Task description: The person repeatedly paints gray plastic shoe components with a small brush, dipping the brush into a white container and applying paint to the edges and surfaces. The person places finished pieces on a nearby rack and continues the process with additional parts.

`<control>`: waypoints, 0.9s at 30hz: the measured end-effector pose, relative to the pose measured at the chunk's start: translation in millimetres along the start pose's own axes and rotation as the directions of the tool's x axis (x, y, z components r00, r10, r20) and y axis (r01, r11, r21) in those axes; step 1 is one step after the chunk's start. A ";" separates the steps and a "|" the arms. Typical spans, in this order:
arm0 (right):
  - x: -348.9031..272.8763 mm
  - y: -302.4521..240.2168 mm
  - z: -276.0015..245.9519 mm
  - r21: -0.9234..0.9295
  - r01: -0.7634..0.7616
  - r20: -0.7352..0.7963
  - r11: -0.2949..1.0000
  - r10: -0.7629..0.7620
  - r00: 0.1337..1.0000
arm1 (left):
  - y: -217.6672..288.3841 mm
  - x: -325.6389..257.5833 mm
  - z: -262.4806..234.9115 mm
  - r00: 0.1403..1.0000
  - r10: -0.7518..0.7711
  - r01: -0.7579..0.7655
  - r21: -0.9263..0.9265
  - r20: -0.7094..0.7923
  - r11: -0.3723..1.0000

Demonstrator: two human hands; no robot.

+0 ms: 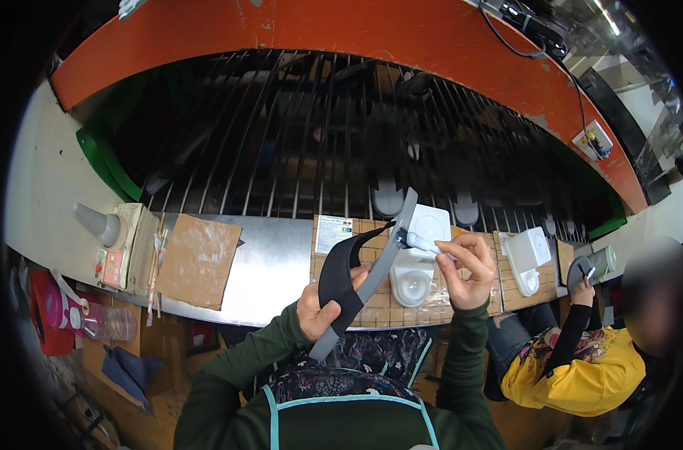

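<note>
My left hand grips a black shoe upper with a long grey sole strip, held up tilted in front of me. My right hand pinches a small brush whose tip touches the grey strip near its upper end. Behind the hands, a white glue container with a round well rests on the metal bench.
A brown cardboard square lies at the left of the bench, beside a grey cone and a small box. A barred conveyor rack runs behind. At right, a person in yellow works beside another white container.
</note>
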State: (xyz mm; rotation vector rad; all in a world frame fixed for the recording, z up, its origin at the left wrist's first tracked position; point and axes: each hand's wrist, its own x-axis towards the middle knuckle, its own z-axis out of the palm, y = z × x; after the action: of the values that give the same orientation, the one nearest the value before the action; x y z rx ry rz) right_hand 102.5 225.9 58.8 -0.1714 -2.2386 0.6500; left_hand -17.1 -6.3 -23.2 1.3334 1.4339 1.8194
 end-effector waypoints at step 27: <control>8.7 -1.6 6.2 -0.011 -0.009 -0.028 1.000 0.008 1.000 | 4.7 3.9 -2.5 0.999 -0.009 0.009 0.020 -0.039 1.000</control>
State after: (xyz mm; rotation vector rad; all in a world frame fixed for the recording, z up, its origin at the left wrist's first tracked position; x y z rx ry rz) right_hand 92.2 224.8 61.9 -0.1946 -2.2162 0.6356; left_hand -20.0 -5.9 -17.3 1.3059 1.4792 1.8391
